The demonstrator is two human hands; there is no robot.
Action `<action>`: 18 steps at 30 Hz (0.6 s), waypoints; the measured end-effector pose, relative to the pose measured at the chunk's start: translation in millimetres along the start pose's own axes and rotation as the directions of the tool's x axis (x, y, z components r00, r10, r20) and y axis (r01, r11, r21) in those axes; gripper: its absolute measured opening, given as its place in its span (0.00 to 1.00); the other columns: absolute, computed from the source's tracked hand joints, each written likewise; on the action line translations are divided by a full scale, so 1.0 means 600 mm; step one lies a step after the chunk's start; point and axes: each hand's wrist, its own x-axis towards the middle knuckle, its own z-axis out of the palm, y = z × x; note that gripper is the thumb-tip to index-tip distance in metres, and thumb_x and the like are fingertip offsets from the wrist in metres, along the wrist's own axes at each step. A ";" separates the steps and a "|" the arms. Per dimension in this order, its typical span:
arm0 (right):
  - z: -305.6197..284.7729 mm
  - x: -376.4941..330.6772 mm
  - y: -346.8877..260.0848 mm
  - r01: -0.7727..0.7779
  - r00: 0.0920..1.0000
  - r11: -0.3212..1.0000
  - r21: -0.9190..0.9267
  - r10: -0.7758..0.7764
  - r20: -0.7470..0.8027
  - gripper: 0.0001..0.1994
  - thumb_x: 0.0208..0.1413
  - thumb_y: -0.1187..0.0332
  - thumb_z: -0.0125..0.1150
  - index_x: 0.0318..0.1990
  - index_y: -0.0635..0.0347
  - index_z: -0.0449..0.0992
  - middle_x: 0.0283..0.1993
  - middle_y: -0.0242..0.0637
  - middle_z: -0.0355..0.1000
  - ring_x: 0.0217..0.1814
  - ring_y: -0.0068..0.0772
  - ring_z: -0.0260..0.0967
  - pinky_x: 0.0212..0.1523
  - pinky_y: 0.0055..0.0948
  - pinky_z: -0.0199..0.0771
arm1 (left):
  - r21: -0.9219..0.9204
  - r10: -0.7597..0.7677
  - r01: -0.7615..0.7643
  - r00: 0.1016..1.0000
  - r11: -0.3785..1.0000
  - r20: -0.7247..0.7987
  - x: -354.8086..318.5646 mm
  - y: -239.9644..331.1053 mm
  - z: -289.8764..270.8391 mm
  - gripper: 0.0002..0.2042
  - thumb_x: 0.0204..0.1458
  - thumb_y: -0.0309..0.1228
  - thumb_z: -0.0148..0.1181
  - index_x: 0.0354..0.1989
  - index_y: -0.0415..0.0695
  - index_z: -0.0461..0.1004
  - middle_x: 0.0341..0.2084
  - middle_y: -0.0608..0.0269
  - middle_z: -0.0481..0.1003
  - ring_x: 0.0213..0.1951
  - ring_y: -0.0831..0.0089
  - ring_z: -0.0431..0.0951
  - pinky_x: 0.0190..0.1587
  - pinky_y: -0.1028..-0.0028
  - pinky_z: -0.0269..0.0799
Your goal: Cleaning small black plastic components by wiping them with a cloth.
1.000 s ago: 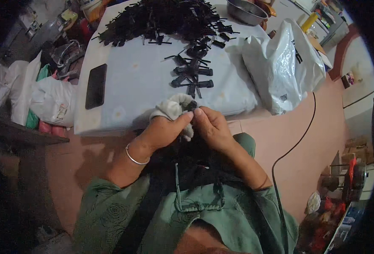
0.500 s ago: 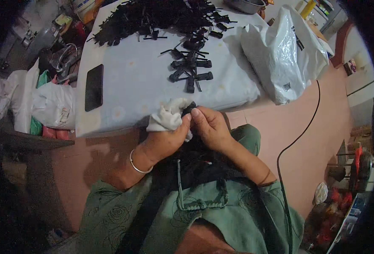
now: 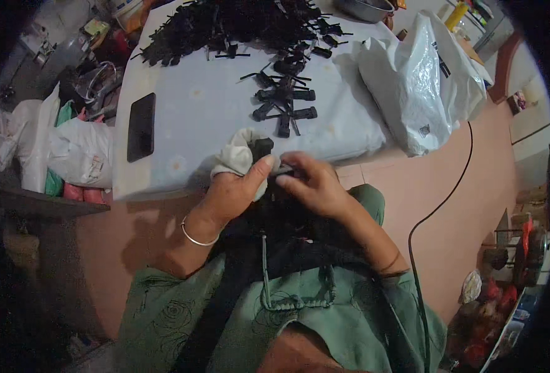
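My left hand (image 3: 240, 188), with a white cloth or glove (image 3: 233, 155) about its fingers, grips a small black piece (image 3: 262, 147) just in front of the table's near edge. Its thumb presses on the lower end of that piece. Close beside it, my right hand (image 3: 315, 183) is closed, thumb and fingers pinching a thin dark end that seems to run from the black piece; the fingers partly hide it. Several similar black pieces with thin tails (image 3: 282, 102) lie in a cluster on the table beyond my hands.
A large heap of black pieces (image 3: 225, 28) covers the far part of the white-covered table (image 3: 188, 124). A dark phone (image 3: 141, 127) lies at left, a white plastic bag (image 3: 405, 93) at right. A black cable (image 3: 439, 214) hangs on the right; stuffed bags (image 3: 79, 152) stand left.
The black piece now stands more upright in my left hand, which has shifted slightly left. My right hand has moved a little right and down, its fingers turned across the piece's lower end.
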 end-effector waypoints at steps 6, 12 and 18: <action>-0.009 -0.001 0.000 0.226 0.974 0.969 -0.095 -0.224 0.038 0.07 0.47 0.72 0.58 0.33 0.65 0.72 0.25 0.41 0.69 0.24 0.30 0.67 0.28 0.25 0.66 | 0.076 -0.029 0.024 0.998 0.997 0.056 0.002 -0.012 -0.012 0.15 0.54 0.28 0.46 0.50 0.40 0.60 0.27 0.71 0.66 0.24 0.85 0.65 0.23 0.84 0.62; -0.013 0.008 -0.012 0.111 0.994 0.993 0.039 -0.112 0.014 0.07 0.49 0.70 0.57 0.28 0.65 0.71 0.23 0.35 0.69 0.23 0.24 0.64 0.27 0.22 0.64 | 0.083 -0.046 0.025 0.964 0.996 0.263 -0.007 0.002 -0.001 0.15 0.53 0.24 0.44 0.50 0.40 0.57 0.15 0.73 0.64 0.18 0.86 0.62 0.21 0.83 0.59; -0.003 0.009 -0.016 0.009 1.000 0.999 0.031 -0.009 0.002 0.10 0.54 0.67 0.52 0.24 0.64 0.68 0.19 0.30 0.65 0.22 0.18 0.57 0.24 0.21 0.60 | 0.061 -0.099 0.089 0.979 0.994 0.180 -0.005 -0.012 0.002 0.14 0.50 0.23 0.46 0.47 0.40 0.60 0.21 0.69 0.66 0.22 0.82 0.64 0.23 0.80 0.61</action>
